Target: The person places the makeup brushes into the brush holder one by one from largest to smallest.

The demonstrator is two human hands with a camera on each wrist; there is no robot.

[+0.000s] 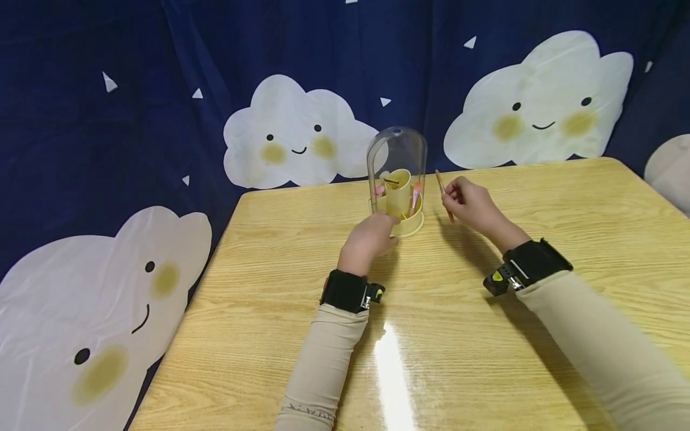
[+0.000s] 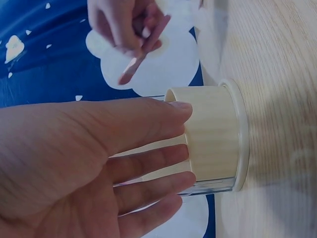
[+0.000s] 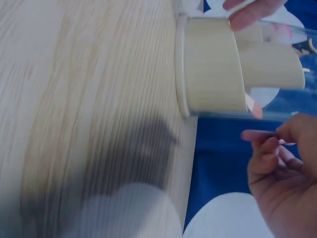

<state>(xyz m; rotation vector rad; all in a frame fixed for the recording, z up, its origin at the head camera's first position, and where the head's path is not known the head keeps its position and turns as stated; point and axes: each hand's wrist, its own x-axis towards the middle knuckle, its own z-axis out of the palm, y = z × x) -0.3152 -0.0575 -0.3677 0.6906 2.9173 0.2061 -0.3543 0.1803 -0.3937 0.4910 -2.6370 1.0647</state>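
A cream makeup brush holder (image 1: 411, 226) stands upright at the far side of the table, with a taller round cup (image 1: 398, 202) rising inside it. Clear plastic forms a domed cover (image 1: 399, 149) around its back and sides. Inside are a pink-handled brush (image 1: 415, 197) and a pink item (image 1: 380, 190). With fingers extended, my left hand (image 1: 369, 236) has its thumb and fingertips right at the holder's front rim (image 2: 179, 106). Just right of the holder, my right hand (image 1: 471, 203) pinches a slim pinkish-brown makeup brush (image 2: 131, 72) between thumb and fingers, held in the air.
The light wood table (image 1: 259, 269) ends close behind the holder. A dark blue curtain (image 1: 323, 48) with smiling white clouds (image 1: 299, 126) hangs along the back and left. Each wrist wears a black strap (image 1: 345, 291) with a small camera.
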